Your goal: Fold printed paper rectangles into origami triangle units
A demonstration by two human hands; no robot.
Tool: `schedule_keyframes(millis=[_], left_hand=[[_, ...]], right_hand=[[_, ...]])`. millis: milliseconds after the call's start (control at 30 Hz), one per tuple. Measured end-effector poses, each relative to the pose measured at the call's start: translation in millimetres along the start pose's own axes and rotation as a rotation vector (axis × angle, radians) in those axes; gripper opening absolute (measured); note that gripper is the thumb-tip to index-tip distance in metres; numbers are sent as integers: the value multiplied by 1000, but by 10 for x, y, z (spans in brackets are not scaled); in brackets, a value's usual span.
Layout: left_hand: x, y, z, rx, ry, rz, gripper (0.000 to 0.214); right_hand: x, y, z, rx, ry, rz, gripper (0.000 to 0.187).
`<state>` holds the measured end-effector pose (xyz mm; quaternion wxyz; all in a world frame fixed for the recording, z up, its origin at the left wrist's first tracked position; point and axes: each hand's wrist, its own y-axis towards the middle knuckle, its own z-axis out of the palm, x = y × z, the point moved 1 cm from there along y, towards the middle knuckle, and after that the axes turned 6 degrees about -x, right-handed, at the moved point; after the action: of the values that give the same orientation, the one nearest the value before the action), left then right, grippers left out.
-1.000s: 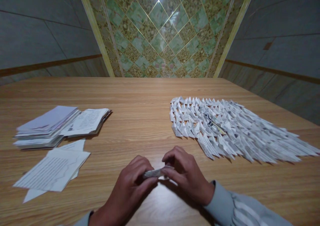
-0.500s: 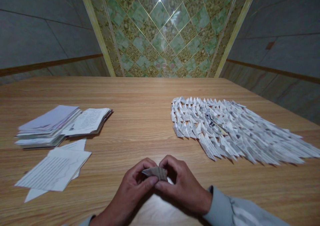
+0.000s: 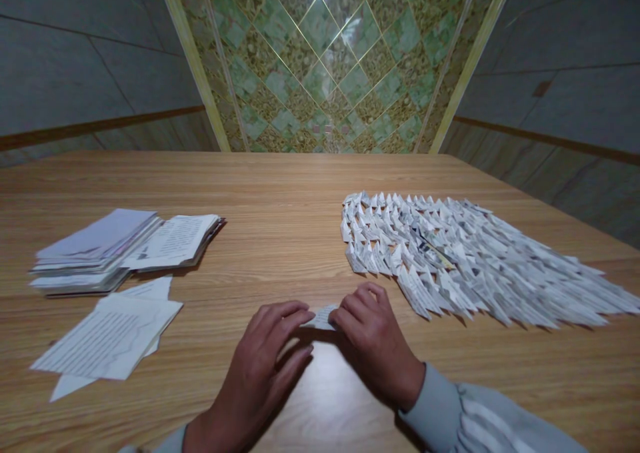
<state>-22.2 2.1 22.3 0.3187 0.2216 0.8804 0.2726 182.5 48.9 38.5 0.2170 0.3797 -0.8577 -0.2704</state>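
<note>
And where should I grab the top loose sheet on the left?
Probably pinch the top loose sheet by its right corner, coming from the right: it lies flat, and that corner sticks out past the sheet underneath.

Small paper (image 3: 323, 317), loose sheets (image 3: 107, 336), stacked pages (image 3: 173, 243), folded pieces (image 3: 430, 286): printed, nothing legible.

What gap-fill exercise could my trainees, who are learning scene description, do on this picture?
Between the bare left hand and bare right hand is a small folded piece of printed white ____.
Rows of pointed, folded grey-white pieces lie on the ____ side of the brown wooden table.
Two loose, printed white sheets lie on its ____ side.
Missing words: paper; right; left.
</note>
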Motion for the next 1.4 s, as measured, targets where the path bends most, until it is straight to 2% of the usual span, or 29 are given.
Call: schedule_keyframes(millis=[100, 233, 333, 533, 667, 900, 1100, 1400], left_hand=[[-4, 14, 33, 91, 46, 56, 30], [-3, 56, 85, 211, 70, 58, 13], [14, 90, 119, 223, 115, 85, 6], [63, 103, 158, 185, 155, 145, 15], [80, 90, 155, 199, 122, 91, 13], [66, 103, 111, 243, 84, 1, 9], [94, 121, 99, 270, 48, -156, 12], [111, 129, 111, 249, 93, -221, 12]], right_hand=[[14, -8, 43, 49, -25, -39, 21], [-2, -22, 83, 94, -15, -40, 18], [-25, -25, 92, 110, -4, -46, 18], [-47, -2, 27, 253, 20, 0, 12], [-60, -1, -50, 318, 96, 48, 12], [-143, -18, -136, 335, 237, 118, 13], [-177, -13, -122, 370, 181, 216, 16], [-155, -17, -63, 328, 190, 327, 12]])
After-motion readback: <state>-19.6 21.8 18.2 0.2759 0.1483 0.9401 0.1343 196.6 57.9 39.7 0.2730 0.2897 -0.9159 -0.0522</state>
